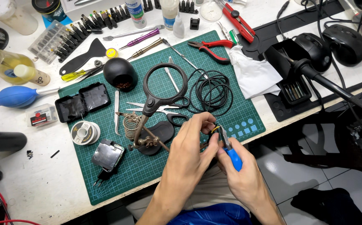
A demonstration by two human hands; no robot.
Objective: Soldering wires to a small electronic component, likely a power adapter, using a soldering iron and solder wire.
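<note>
Pinching a thin black wire with a yellowish tip, my left hand holds it just past the front edge of the green cutting mat, fingers closed tight on the strand. My right hand is wrapped around a pair of blue-handled cutters, whose metal nose points up at the wire's end; I cannot tell whether the blades are actually biting the wire or only touching it. Both hands sit close together, thumbs nearly meeting. Just beside my left hand stands a helping-hands stand with a magnifying glass on its arm and a coiled spring holder on the base. Small scissors lie near the stand, and a coil of black cable rests on the mat beyond my fingers. Farther left I see a solder spool, an open black case and a round black tip cleaner. Red-handled pliers lie at the mat's far edge, with a crumpled white tissue to their right.
</note>
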